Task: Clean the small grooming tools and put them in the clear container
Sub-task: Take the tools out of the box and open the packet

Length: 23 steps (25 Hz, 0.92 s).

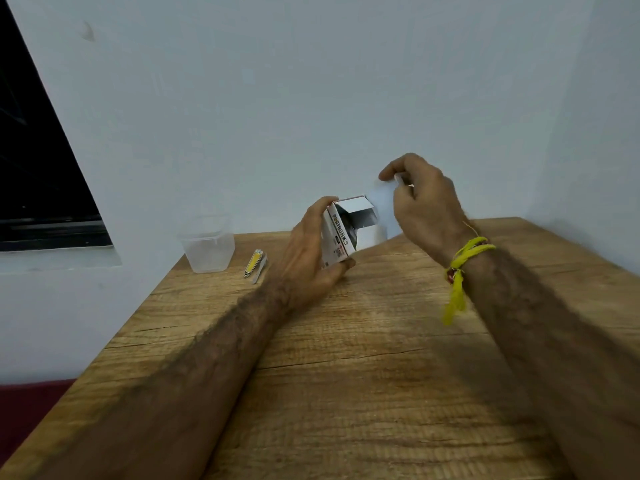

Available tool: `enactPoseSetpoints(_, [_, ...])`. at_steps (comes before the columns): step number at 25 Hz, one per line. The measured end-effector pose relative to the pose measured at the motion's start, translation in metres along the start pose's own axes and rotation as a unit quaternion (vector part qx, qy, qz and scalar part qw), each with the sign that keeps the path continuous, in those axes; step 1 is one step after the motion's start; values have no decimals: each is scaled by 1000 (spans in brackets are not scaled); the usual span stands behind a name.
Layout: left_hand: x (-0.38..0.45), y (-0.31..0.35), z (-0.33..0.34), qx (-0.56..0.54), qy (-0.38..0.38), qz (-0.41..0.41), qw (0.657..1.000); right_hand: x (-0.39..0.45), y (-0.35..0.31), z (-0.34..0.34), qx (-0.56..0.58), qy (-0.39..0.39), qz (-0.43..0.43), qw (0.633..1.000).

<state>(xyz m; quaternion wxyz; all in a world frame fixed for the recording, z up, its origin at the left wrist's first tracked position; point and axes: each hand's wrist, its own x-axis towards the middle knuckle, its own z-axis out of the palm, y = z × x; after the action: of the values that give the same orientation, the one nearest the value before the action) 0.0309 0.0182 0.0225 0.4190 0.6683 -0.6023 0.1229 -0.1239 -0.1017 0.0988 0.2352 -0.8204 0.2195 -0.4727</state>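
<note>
A small white printed cardboard box (341,237) is tilted above the wooden table (363,358), its top flaps open. My left hand (308,258) grips the box from the left side and below. My right hand (422,202) pinches a white sheet or flap (382,199) at the box's open end; whether it is tissue or card is unclear. A yellow and silver nail clipper (254,265) lies on the table left of my left hand. The clear plastic container (207,249) stands open at the table's far left corner.
The table butts against a white wall at the back and right. Its left edge drops off beside a dark window and a red surface low down. A yellow thread band is tied round my right wrist.
</note>
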Motion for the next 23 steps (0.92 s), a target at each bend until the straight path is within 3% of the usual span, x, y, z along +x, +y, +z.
enactPoseSetpoints(2, [0, -1, 0, -20, 6, 34, 999, 0, 5, 5, 17, 54, 8, 998])
enactPoseSetpoints(5, [0, -6, -2, -22, 29, 78, 996, -2, 14, 11, -18, 73, -15, 997])
enactPoseSetpoints(7, [0, -6, -3, 5, 47, 99, 994, -3, 19, 12, -91, 71, -63, 991])
enactPoseSetpoints(10, [3, -4, -6, 26, 27, 88, 995, -1, 15, 9, -243, 129, -167, 947])
enactPoseSetpoints(12, [4, -5, -8, 29, 10, 78, 996, 1, 6, 6, -230, 148, -238, 932])
enactPoseSetpoints(14, [4, -6, -10, 34, 0, 78, 996, -1, -5, 2, -130, 71, -265, 953])
enactPoseSetpoints(17, [3, -6, -11, 44, -4, 75, 996, -8, -22, 3, -46, -74, -131, 988])
enactPoseSetpoints(20, [4, -9, -13, 44, -4, 74, 996, -10, -20, 12, -102, -141, -20, 984])
enactPoseSetpoints(23, [3, -8, -14, 61, -7, 83, 995, -10, -14, 16, -129, -170, 18, 977])
